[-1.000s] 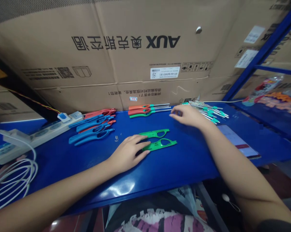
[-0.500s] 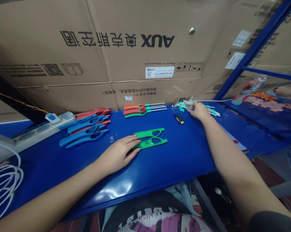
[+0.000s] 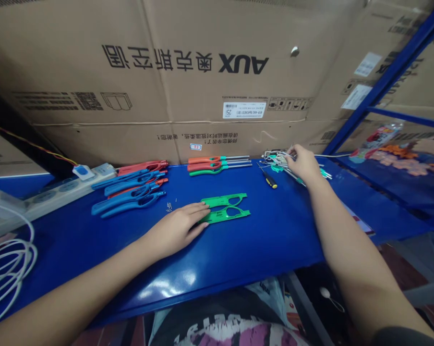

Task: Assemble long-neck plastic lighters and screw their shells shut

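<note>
My left hand (image 3: 183, 226) rests on the table with its fingers and thumb closed on the left ends of two green lighter handle halves (image 3: 227, 214), which lie side by side, hollow faces up. My right hand (image 3: 305, 163) reaches to the back right, its fingertips pinched on a thin lighter rod at the wire end of a heap of lighter rods (image 3: 277, 161) with mint-green parts and loose wires. Its fingers partly hide the piece. Left of the heap lies a black and yellow screwdriver (image 3: 270, 180). Small screws (image 3: 169, 207) are scattered beyond my left hand.
Assembled lighters (image 3: 204, 167) lie along the back. Blue handle shells (image 3: 130, 202) and red ones (image 3: 145, 166) are stacked at left, beside a power strip (image 3: 71, 188) and coiled white cable (image 3: 8, 269). A cardboard wall (image 3: 188, 101) closes the back. Another person's hand (image 3: 433, 146) shows at right.
My right hand has lifted and turned slightly over the heap, its fingertips now pinched at the wire end. My left hand keeps its place on the green halves. The view has shifted slightly.
</note>
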`<state>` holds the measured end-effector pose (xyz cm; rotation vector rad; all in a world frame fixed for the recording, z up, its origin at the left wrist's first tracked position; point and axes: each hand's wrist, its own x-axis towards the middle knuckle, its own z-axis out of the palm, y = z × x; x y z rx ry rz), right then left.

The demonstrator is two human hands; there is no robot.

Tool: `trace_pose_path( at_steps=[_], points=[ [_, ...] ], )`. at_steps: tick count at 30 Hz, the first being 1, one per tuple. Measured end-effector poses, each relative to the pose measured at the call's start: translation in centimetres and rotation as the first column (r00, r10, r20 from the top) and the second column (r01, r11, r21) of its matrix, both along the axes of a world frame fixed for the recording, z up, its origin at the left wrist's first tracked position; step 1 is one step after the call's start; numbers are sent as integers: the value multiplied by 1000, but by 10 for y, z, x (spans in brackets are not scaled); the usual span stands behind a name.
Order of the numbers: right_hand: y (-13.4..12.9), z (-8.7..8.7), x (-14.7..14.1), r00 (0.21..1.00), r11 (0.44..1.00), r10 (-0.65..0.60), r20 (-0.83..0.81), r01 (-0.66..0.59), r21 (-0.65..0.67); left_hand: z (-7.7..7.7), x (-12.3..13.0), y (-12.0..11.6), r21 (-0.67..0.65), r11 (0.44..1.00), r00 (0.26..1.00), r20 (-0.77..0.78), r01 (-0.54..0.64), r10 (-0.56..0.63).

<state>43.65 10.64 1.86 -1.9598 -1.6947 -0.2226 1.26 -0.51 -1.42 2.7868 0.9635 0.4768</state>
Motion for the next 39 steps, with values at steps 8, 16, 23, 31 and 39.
trace_pose_path(
  at_steps=[8,16,23,31,39],
  points=[
    [12,-27,-6,998,994,-36,-45,31,-107,0,0,0,13,1000,999,-41,-10,10],
    [7,-6,-13,992,996,5,-126,6,89,1,-2,0,-11,1000,1000,-21,-16,16],
    [7,-11,-21,989,999,48,-136,-46,22,5,-1,-1,-25,999,1000,-23,-22,21],
    [14,-26,-26,971,997,22,-240,-39,-64,4,-1,-1,-25,1000,1000,-19,-17,17],
    [0,4,-36,904,988,153,-399,-137,69,5,-2,-1,-32,999,999,-18,-28,27]
  ],
)
